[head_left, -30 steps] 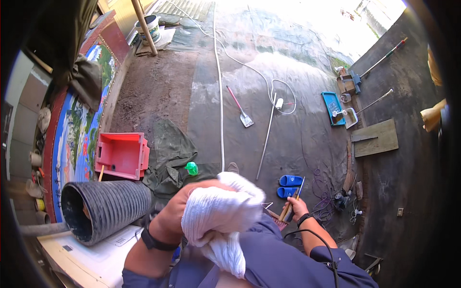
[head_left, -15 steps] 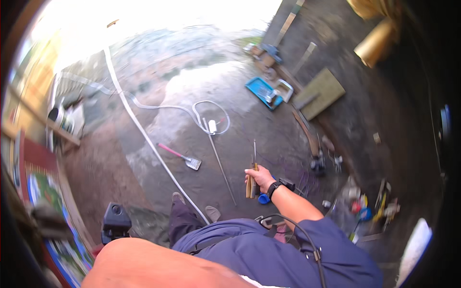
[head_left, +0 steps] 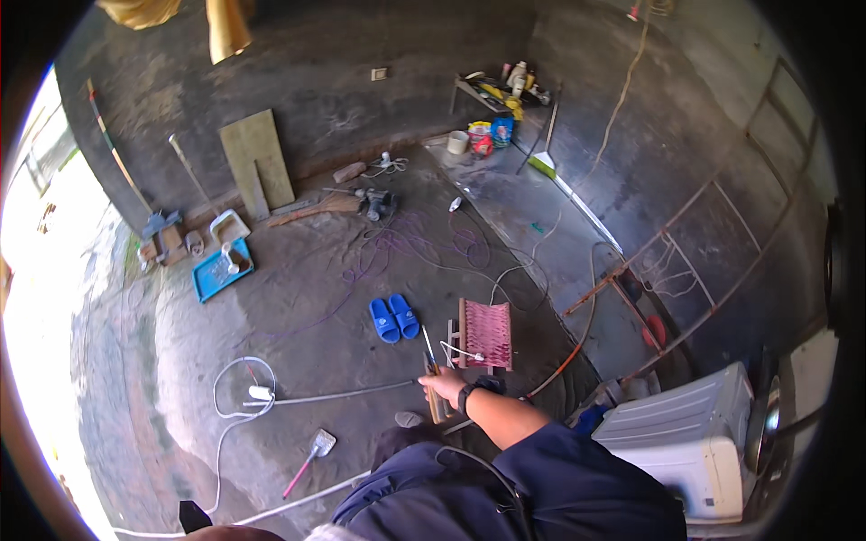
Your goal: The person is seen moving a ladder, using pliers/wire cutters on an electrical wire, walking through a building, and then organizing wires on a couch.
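My right hand [head_left: 442, 383], with a dark wristband above it, is closed around a bundle of hand tools. A screwdriver [head_left: 428, 343] with a thin metal shaft points up from the grip. Tan handles [head_left: 437, 411] stick out below the fingers; the kind of those tools is hard to make out. Just beyond the hand stands a low stool [head_left: 488, 334] with a pink woven seat and a pale cord across it. Blue slippers [head_left: 394, 318] lie side by side on the floor. My left hand is out of view; only a bit of skin shows at the lower edge.
A pale hose [head_left: 216, 451], a long rod [head_left: 347, 394] and a pink-handled spatula-like tool [head_left: 311, 455] lie on the floor. Cords tangle near a power tool [head_left: 374, 204]. A blue tray [head_left: 223, 270], leaning board [head_left: 257, 167], metal frame [head_left: 713, 287] and white appliance [head_left: 677, 442] stand around.
My view has swung to the right, bringing the stool, slippers, metal frame and white appliance into sight. My left arm has dropped mostly out of view. The right hand still grips the tools.
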`<state>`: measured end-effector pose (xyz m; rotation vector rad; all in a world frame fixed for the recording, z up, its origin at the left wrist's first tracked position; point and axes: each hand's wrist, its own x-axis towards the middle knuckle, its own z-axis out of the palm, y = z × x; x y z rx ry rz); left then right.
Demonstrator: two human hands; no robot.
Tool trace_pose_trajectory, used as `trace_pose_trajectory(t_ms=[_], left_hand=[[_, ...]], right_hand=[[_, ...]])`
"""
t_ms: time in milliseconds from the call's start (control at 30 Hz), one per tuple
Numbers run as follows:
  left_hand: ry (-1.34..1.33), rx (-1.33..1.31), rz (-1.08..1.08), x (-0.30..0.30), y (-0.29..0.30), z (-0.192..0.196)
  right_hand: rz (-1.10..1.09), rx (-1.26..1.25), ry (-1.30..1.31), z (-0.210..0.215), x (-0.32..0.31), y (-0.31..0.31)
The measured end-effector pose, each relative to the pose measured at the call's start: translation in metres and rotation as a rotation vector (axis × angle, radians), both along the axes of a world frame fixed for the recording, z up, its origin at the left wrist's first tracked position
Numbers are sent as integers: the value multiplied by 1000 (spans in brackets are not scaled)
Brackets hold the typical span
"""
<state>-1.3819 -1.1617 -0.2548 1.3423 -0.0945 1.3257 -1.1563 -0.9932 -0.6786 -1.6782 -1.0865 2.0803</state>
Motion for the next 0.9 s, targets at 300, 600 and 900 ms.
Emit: trace_pose_trajectory(t_ms=[300, 600, 900], left_hand=[[-45, -56, -198, 48, 97, -3], [-86, -91, -262, 85, 169, -2], [-143, -92, -241, 103, 185, -1]], right_hand=[[-229, -40, -126, -30, 84, 10], [-251, -37, -40, -21, 73, 67], [-213, -79, -65, -39, 87, 81]])
